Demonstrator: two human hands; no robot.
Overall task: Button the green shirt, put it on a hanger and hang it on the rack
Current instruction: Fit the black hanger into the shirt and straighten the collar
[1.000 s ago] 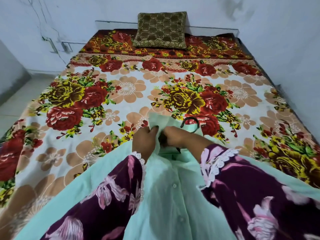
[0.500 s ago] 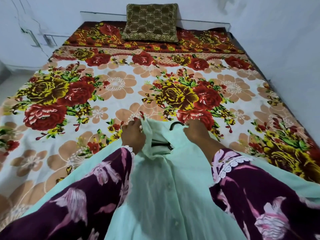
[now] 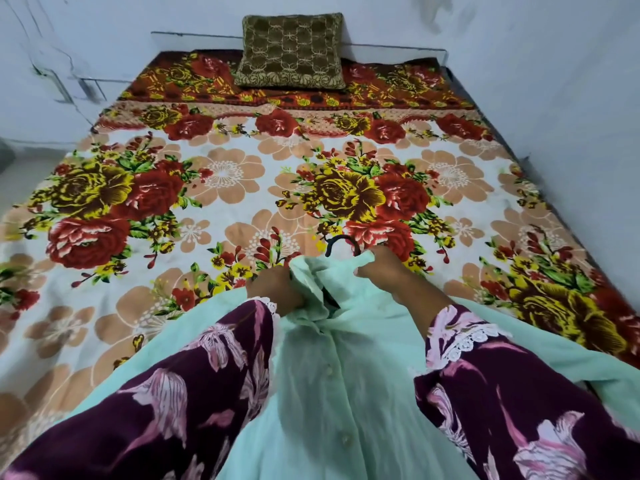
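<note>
Hands spread apart since earlier: left hand (image 3: 273, 287), right hand (image 3: 386, 271) gripping green shirt (image 3: 332, 393) collar.

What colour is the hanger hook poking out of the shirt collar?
Black; the hanger hook shows best in the head view.

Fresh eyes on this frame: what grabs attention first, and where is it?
The floral bedspread, loud with red and yellow roses, fills most of the view. At bottom centre lies the green shirt, its collar gripped by the left hand and right hand, with a black hanger hook poking out just beyond the collar. An olive cushion leans against the far wall.
</note>
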